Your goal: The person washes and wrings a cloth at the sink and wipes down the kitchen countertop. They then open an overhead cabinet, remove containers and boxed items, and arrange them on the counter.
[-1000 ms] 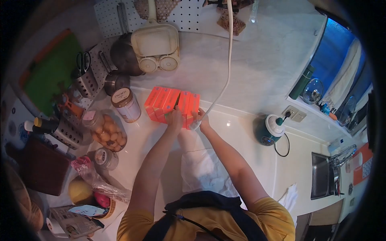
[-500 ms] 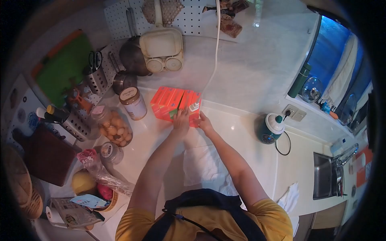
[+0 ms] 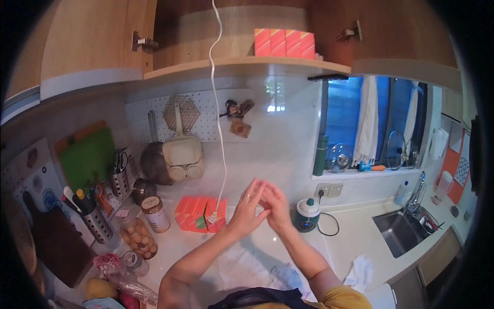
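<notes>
My left hand [image 3: 250, 212] and my right hand [image 3: 278, 207] are raised above the counter, meeting at the fingertips. Fingers on both are stretched out, and I see nothing held in them. Left of them, a row of red-orange boxes [image 3: 189, 210] stands on the counter against the wall, with a green patch showing near the right end. A white cable [image 3: 219, 129] hangs down from above, and its white end [image 3: 212, 218] rests against the boxes. More red-orange boxes [image 3: 278, 44] stand side by side on the shelf of the open wall cabinet [image 3: 221, 67].
A brown-lidded jar [image 3: 156, 213] and a glass jar of round items [image 3: 138, 238] stand to the left. A green-and-white appliance [image 3: 307, 216] is plugged in at right, before the sink [image 3: 399, 234]. White cloths [image 3: 242, 265] lie on the counter. Cabinet doors [image 3: 406, 36] hang open overhead.
Both hands have left the red-orange boxes and moved up and right, coming together. The view has tilted upward, bringing the open cabinet and its boxes into sight.
</notes>
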A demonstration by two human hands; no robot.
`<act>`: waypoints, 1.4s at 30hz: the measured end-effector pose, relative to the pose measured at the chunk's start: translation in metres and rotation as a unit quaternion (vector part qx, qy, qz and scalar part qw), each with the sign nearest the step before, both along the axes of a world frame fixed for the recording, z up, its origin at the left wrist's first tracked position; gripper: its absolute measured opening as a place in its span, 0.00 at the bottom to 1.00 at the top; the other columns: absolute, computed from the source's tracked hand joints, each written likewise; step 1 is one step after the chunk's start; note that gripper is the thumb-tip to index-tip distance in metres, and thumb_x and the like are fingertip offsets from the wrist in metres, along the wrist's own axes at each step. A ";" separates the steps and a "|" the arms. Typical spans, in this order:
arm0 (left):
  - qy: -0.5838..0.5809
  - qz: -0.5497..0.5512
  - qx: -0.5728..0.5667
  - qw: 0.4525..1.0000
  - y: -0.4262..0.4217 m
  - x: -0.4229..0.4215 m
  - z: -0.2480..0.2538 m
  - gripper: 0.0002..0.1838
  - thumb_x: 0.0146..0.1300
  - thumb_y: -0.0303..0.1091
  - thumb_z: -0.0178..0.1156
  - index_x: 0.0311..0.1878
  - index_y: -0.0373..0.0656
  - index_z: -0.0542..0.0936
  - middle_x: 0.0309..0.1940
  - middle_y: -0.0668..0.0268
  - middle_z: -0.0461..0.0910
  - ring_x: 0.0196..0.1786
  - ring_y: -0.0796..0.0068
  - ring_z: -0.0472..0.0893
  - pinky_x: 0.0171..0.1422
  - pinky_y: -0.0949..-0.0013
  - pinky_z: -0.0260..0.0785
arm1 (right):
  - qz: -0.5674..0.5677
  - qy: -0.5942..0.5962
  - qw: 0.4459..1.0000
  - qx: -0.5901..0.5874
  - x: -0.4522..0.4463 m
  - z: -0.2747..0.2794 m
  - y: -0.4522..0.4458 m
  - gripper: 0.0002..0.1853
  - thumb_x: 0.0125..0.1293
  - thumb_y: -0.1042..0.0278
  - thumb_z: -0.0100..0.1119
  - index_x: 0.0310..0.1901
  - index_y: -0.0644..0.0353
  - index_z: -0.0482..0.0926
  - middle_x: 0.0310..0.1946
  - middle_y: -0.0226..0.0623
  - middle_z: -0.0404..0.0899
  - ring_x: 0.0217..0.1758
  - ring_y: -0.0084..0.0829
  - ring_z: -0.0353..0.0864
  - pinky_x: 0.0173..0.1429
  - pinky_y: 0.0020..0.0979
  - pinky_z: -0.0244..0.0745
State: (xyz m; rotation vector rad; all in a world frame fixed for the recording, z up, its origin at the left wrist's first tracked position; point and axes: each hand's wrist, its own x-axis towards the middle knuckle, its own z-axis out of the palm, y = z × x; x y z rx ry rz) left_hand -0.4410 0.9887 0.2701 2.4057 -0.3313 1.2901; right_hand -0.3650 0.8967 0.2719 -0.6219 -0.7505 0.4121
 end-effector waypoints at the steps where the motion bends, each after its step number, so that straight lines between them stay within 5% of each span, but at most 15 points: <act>1: -0.021 -0.031 0.010 0.999 -0.011 -0.003 0.030 0.44 0.46 0.30 0.68 0.67 0.42 0.59 0.67 0.46 0.54 0.68 0.50 0.59 0.68 0.58 0.57 | -0.017 -0.053 0.998 0.017 0.001 0.026 -0.013 0.19 0.62 0.74 0.53 0.55 0.67 0.68 0.54 0.42 0.72 0.56 0.32 0.73 0.54 0.31 0.73; 6: -0.186 -0.066 0.143 0.970 -0.027 0.005 0.181 0.37 0.48 0.25 0.64 0.65 0.43 0.63 0.65 0.51 0.59 0.63 0.53 0.67 0.62 0.61 0.65 | -0.098 -0.304 0.944 0.084 0.017 0.173 -0.051 0.22 0.62 0.76 0.52 0.58 0.66 0.65 0.56 0.44 0.70 0.56 0.33 0.73 0.55 0.34 0.74; 13: -0.275 -0.033 0.150 0.949 0.018 0.040 0.355 0.21 0.54 0.28 0.58 0.54 0.45 0.75 0.46 0.54 0.78 0.49 0.57 0.78 0.53 0.64 0.70 | -0.240 -0.483 0.841 0.048 0.056 0.352 -0.034 0.22 0.61 0.74 0.53 0.57 0.67 0.68 0.48 0.45 0.77 0.50 0.29 0.77 0.48 0.27 0.74; 15: -0.185 0.078 0.101 0.974 0.047 0.051 0.379 0.20 0.55 0.33 0.58 0.53 0.44 0.76 0.45 0.54 0.79 0.49 0.56 0.78 0.53 0.62 0.70 | -0.369 -0.582 0.719 -0.092 0.083 0.393 -0.020 0.22 0.58 0.72 0.54 0.56 0.64 0.72 0.45 0.48 0.79 0.49 0.30 0.79 0.49 0.28 0.74; 22: -0.135 0.284 -0.006 0.949 0.087 0.072 0.379 0.25 0.52 0.37 0.59 0.56 0.45 0.73 0.47 0.51 0.77 0.52 0.51 0.75 0.57 0.56 0.67 | -0.533 -0.612 0.526 -0.255 0.129 0.468 0.033 0.27 0.52 0.72 0.53 0.58 0.57 0.71 0.53 0.48 0.74 0.57 0.45 0.73 0.61 0.36 0.68; 24: -0.192 0.222 -0.002 0.956 0.100 0.082 0.380 0.26 0.53 0.36 0.59 0.57 0.43 0.71 0.48 0.49 0.77 0.53 0.49 0.74 0.58 0.55 0.66 | -0.546 -0.649 0.425 -0.315 0.146 0.486 0.055 0.32 0.51 0.68 0.57 0.62 0.53 0.67 0.58 0.51 0.70 0.59 0.47 0.71 0.62 0.37 0.67; 28: -0.200 0.173 -0.023 0.964 0.104 0.069 0.381 0.22 0.55 0.34 0.59 0.55 0.41 0.72 0.48 0.49 0.76 0.54 0.50 0.74 0.57 0.55 0.66 | -0.581 -0.653 0.335 -0.353 0.157 0.498 0.087 0.32 0.52 0.69 0.56 0.63 0.51 0.66 0.59 0.47 0.69 0.62 0.45 0.68 0.64 0.37 0.66; 30: -0.201 0.109 -0.053 0.972 0.110 0.071 0.383 0.24 0.54 0.34 0.59 0.56 0.40 0.72 0.47 0.46 0.76 0.53 0.49 0.75 0.58 0.57 0.65 | -0.575 -0.628 0.272 -0.449 0.169 0.504 0.097 0.39 0.48 0.66 0.59 0.66 0.53 0.59 0.69 0.47 0.51 0.69 0.47 0.55 0.69 0.39 0.58; 31: -0.207 0.115 -0.052 0.970 0.110 0.069 0.384 0.23 0.54 0.34 0.59 0.55 0.42 0.73 0.46 0.49 0.78 0.51 0.52 0.76 0.56 0.59 0.67 | -0.533 -0.613 0.247 -0.529 0.156 0.508 0.097 0.37 0.46 0.65 0.61 0.63 0.54 0.64 0.65 0.47 0.60 0.66 0.46 0.62 0.67 0.38 0.62; 34: -0.163 0.090 -0.114 0.976 0.114 0.066 0.388 0.23 0.53 0.35 0.60 0.55 0.43 0.73 0.43 0.53 0.79 0.47 0.56 0.78 0.53 0.62 0.69 | -0.499 -0.619 0.310 -0.522 0.159 0.502 0.094 0.33 0.45 0.68 0.61 0.59 0.56 0.69 0.56 0.48 0.72 0.59 0.45 0.70 0.61 0.37 0.68; 37: -0.194 0.078 -0.113 0.971 0.120 0.070 0.388 0.23 0.53 0.36 0.61 0.54 0.42 0.74 0.41 0.56 0.80 0.44 0.59 0.79 0.51 0.64 0.70 | -0.523 -0.664 0.281 -0.454 0.165 0.504 0.089 0.28 0.46 0.72 0.60 0.54 0.59 0.74 0.46 0.49 0.78 0.51 0.46 0.76 0.54 0.37 0.72; 42: -0.173 0.095 -0.083 0.977 0.115 0.070 0.386 0.26 0.52 0.38 0.63 0.56 0.43 0.73 0.44 0.54 0.79 0.48 0.58 0.78 0.52 0.63 0.69 | -0.565 -0.671 0.295 -0.378 0.132 0.475 0.054 0.26 0.47 0.76 0.56 0.53 0.59 0.75 0.43 0.50 0.78 0.50 0.47 0.76 0.53 0.39 0.73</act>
